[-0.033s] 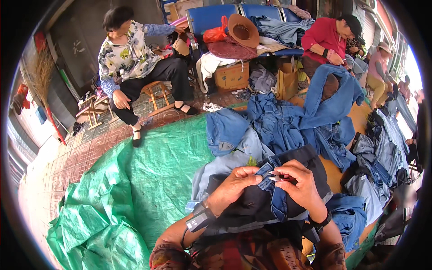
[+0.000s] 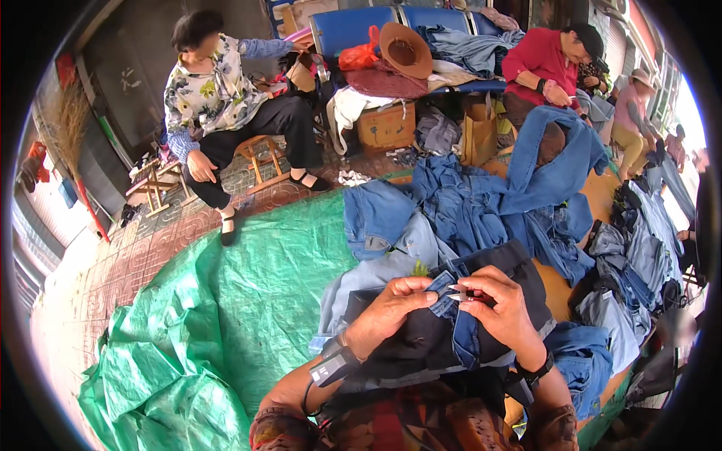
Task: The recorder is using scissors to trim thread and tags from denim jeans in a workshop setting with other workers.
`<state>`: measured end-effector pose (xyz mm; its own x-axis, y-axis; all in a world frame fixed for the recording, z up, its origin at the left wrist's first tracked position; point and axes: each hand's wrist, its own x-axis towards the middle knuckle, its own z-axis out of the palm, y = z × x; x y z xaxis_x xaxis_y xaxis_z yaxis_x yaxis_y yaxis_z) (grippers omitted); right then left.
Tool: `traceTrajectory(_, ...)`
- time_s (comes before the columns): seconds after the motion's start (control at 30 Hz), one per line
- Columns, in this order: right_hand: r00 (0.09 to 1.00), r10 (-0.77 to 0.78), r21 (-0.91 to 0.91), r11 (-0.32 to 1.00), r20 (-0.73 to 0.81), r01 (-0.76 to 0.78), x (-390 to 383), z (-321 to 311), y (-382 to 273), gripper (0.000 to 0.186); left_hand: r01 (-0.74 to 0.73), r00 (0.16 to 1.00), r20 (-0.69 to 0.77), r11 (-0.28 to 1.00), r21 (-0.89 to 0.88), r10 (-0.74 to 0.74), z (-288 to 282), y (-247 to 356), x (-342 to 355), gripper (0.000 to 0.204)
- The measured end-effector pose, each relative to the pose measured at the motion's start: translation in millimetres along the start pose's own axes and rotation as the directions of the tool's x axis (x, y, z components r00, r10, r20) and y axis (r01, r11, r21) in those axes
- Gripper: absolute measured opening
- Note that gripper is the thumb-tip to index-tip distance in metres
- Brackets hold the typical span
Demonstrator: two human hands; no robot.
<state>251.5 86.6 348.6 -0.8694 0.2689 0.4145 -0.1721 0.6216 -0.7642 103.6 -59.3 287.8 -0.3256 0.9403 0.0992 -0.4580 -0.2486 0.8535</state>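
Observation:
My left hand (image 2: 387, 312) is closed on a strip of blue denim (image 2: 466, 338), thumb and forefinger pinched at its upper part. My right hand (image 2: 498, 310) grips small silver thread snips (image 2: 457, 295), their pointed blades against the denim just right of my left fingertips. The strip lies over a dark garment (image 2: 511, 270) spread across my lap, with light blue denim (image 2: 342, 289) under it. A small green sprig (image 2: 420, 269) shows just above my left fingers.
Piled jeans (image 2: 462, 195) fill the centre and right. A green tarp (image 2: 278, 263) spreads left. Beyond are a seated person in a floral shirt (image 2: 207, 98), a person in red (image 2: 530, 64), other people at far right, and blue seats (image 2: 353, 26) holding clothes above a cardboard box (image 2: 386, 126).

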Motion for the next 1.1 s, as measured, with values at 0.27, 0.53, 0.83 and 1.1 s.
traceTrajectory(0.27, 0.999, -0.044, -0.013, 0.999, -0.019, 0.044, 8, 9, 14, 0.027, -0.009, 0.999, -0.04, 1.0, 0.03, 0.01, -2, 7, 3, 0.018)
traceTrajectory(0.53, 0.997, -0.069, -0.039, 0.997, -0.025, 0.068, 5, 9, 22, 0.029, -0.018, 0.996, -0.088, 1.0, -0.008, 0.017, -2, 0, 3, 0.018)
traceTrajectory(0.83, 0.995, -0.067, -0.066, 0.996, -0.076, 0.062, 1, 12, 24, 0.024, -0.013, 0.991, -0.131, 1.0, 0.017, 0.015, -4, -7, 3, 0.018)
traceTrajectory(1.1, 0.973, 0.125, 0.427, 0.904, -0.194, -0.031, -9, 0, 36, 0.028, 0.016, 0.989, -0.146, 1.0, 0.014, -0.013, 0, 1, 6, 0.02)
